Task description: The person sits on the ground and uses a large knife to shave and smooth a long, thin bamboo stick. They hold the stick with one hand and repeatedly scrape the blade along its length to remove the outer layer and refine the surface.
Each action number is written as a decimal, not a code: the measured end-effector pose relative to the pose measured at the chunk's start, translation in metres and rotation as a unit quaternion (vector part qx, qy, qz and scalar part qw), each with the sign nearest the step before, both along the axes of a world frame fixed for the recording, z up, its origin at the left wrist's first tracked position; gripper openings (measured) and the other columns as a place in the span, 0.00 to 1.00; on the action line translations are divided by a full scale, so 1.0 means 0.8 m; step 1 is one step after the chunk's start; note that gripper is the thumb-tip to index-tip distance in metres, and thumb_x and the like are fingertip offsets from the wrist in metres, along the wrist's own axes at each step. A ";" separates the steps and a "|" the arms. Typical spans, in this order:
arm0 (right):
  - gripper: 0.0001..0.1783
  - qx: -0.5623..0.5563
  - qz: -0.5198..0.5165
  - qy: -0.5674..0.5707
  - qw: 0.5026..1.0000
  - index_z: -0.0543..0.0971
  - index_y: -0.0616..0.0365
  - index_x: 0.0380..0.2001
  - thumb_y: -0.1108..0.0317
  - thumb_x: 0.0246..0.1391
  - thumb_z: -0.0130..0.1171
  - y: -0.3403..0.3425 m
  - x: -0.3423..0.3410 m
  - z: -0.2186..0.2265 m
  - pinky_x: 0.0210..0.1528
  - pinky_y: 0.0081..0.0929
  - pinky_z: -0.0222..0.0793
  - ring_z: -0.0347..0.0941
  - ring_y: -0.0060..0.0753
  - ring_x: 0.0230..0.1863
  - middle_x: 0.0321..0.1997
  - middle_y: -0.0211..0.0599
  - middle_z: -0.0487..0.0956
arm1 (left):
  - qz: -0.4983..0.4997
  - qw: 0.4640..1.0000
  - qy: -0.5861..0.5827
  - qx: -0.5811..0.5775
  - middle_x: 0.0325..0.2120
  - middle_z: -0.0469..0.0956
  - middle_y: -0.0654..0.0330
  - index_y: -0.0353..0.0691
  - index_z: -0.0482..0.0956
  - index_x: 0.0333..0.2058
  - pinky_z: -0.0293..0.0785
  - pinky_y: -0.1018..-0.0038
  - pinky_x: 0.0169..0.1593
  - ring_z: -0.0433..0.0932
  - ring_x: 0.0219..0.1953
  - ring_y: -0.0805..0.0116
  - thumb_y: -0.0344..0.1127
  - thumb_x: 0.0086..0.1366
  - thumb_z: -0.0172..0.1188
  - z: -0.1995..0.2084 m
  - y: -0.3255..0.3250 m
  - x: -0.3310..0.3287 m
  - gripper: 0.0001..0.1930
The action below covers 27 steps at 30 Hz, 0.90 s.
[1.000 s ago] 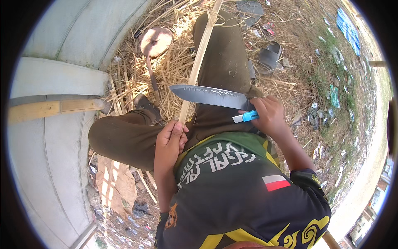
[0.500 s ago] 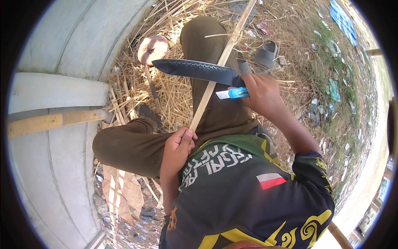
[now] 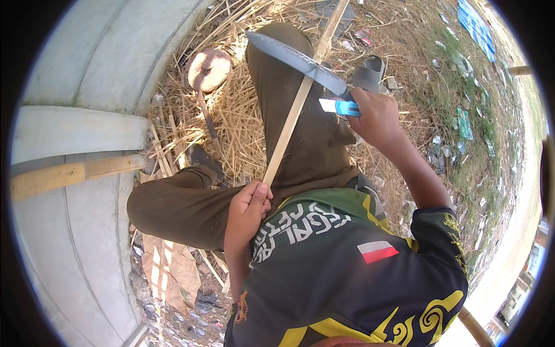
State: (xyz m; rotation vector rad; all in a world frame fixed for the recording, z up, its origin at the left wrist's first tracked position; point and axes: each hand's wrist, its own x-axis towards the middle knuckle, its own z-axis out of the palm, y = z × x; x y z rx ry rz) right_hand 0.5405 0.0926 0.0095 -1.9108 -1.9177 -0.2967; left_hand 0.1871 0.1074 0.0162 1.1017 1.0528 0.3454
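Observation:
My left hand (image 3: 248, 209) is closed round the near end of a long pale bamboo strip (image 3: 287, 134), close to my waist. The strip slants up and away over my raised knee, past the upper edge of the view; a knot with raised fibres shows on its far part. In my right hand (image 3: 376, 118) is a large dark-bladed knife (image 3: 300, 61), its blade lying across the strip just short of the knot, tip toward the upper left. The same hand also grips a blue utility knife (image 3: 341, 107) with a pale blade end, pointing left. The knife's handle is hidden by my fingers.
Straw-like shavings (image 3: 240, 124) cover the ground before me. A round wood block (image 3: 209, 70) and a thin dark-handled tool (image 3: 208, 118) lie left of my knee. A grey sandal (image 3: 369, 74) rests at right; a pale panelled wall (image 3: 75, 133) with a bamboo pole (image 3: 81, 173) stands left.
My right hand has moved up and away along the strip with both knives, and the large blade is now tilted more, its tip higher. My left hand stays at the strip's near end.

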 end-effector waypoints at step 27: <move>0.12 0.083 -0.101 0.162 0.978 0.82 0.58 0.37 0.60 0.61 0.69 0.000 0.005 0.046 0.24 0.30 0.73 0.78 0.35 0.18 0.18 0.36 0.80 | 0.002 0.999 -0.021 -0.045 0.19 0.63 0.73 0.38 0.73 0.34 0.53 0.84 0.25 0.57 0.21 0.86 0.43 0.80 0.51 0.003 0.002 -0.009 0.16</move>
